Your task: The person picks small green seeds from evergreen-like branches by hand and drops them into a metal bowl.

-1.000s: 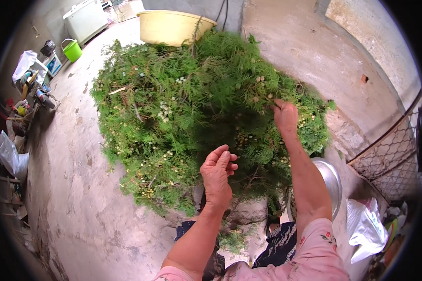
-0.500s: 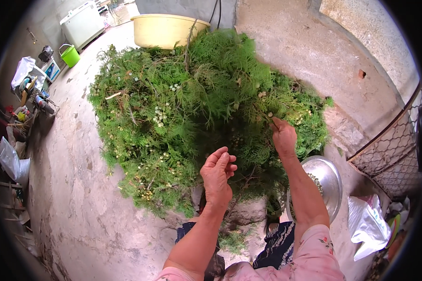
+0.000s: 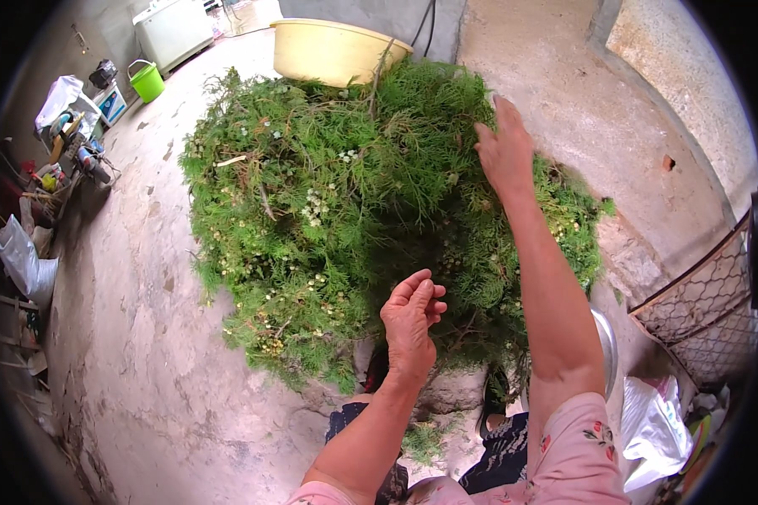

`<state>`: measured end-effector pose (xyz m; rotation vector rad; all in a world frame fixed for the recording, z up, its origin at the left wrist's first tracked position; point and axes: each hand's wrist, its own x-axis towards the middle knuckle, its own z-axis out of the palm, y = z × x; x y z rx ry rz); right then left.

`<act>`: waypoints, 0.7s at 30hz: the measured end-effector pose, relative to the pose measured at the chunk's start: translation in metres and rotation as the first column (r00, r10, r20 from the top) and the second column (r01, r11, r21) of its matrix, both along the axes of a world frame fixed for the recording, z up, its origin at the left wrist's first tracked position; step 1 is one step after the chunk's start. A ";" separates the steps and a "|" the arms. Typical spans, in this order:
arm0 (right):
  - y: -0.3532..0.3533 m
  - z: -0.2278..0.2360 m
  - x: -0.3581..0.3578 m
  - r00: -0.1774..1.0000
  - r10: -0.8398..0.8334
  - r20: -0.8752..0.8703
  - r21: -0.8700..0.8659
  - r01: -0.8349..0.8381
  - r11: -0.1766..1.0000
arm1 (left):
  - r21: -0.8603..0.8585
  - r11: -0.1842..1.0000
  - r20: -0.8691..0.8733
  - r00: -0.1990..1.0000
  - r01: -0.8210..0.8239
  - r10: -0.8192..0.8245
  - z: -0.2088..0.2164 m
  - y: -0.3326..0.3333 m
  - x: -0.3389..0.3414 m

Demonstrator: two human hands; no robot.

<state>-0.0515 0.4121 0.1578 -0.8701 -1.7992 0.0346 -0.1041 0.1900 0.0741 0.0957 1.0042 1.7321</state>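
Observation:
A large heap of green conifer cuttings [image 3: 286,177], with feathery sprays and small pale cones [image 3: 315,209], lies on the ground before me. My right hand [image 3: 505,158] reaches out to the heap's far right side, fingers apart, with nothing seen in it. Its fingertips are at the edge of the foliage. My left hand [image 3: 410,324] hovers above the near, shaded part of the heap. Its thumb and fingers are curled together, and whatever lies inside them is hidden. A metal basin [image 3: 608,345] is mostly covered by my right forearm.
Behind the heap stands a yellow tub [image 3: 333,52]. A lime green bucket [image 3: 147,82] and a white appliance [image 3: 173,35] are at the far left. Clutter and a white sack [image 3: 27,259] line the left wall. Wire mesh [image 3: 707,311] and a white bag [image 3: 653,429] are at right.
My right hand has moved away from me to the heap's far right side, and its fingers have spread from a pinch. My left hand keeps its curled shape. The view has shifted slightly.

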 end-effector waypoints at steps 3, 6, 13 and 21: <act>0.031 -0.013 -0.013 0.973 -0.070 0.220 -0.520 0.177 0.836 | 0.001 1.000 0.000 1.000 -0.013 0.013 0.001 0.000 -0.002; -0.004 -0.019 0.002 0.921 -0.152 0.358 -0.469 0.318 0.824 | 0.001 1.000 -0.016 0.999 -0.030 0.030 0.002 -0.002 -0.008; -0.112 -0.058 0.076 0.990 -0.106 0.097 -0.476 0.140 0.868 | -0.005 1.000 -0.027 0.999 -0.023 0.023 0.000 -0.001 -0.007; -0.127 -0.111 0.204 0.822 -0.317 -0.473 -0.701 -0.132 0.701 | -0.012 0.999 -0.019 0.999 0.044 -0.044 0.000 0.003 0.008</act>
